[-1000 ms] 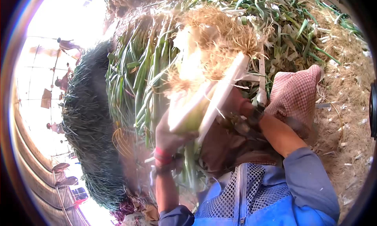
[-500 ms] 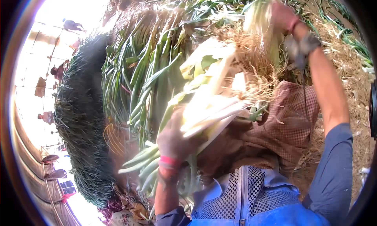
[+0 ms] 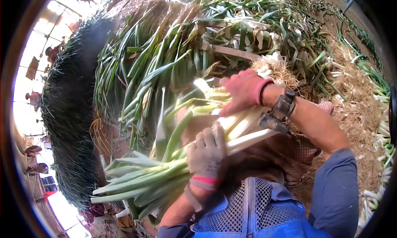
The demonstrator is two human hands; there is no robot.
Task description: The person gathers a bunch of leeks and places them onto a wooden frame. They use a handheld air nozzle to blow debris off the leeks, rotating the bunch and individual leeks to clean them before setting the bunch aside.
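A bunch of leeks point(image 3: 142, 178) lies slantwise across my lap, green leaves to the lower left and white stalks toward the right. Wrapped around its middle is my left hand point(image 3: 206, 153), in a grey glove with a red cuff. My right hand point(image 3: 244, 91), in a red glove, is closed over the upper stalks and some yellowed leaves. Its palm side is hidden. Tangled roots point(image 3: 277, 70) show just beyond that hand. A dark strap with a small dark fitting point(image 3: 284, 103) is on my right wrist.
A big pile of leeks point(image 3: 153, 64) with hanging green leaves stands ahead, a wooden strip point(image 3: 231, 51) beside it. Farther left is a dark green stack point(image 3: 70, 118). Root trimmings point(image 3: 347, 114) cover the ground at right. A checkered cloth point(image 3: 304, 149) lies over my lap.
My right hand has come down and left from the far upper right, where it held leeks by the roots, onto the bunch. My left hand has shifted slightly right; the bunch lies lower.
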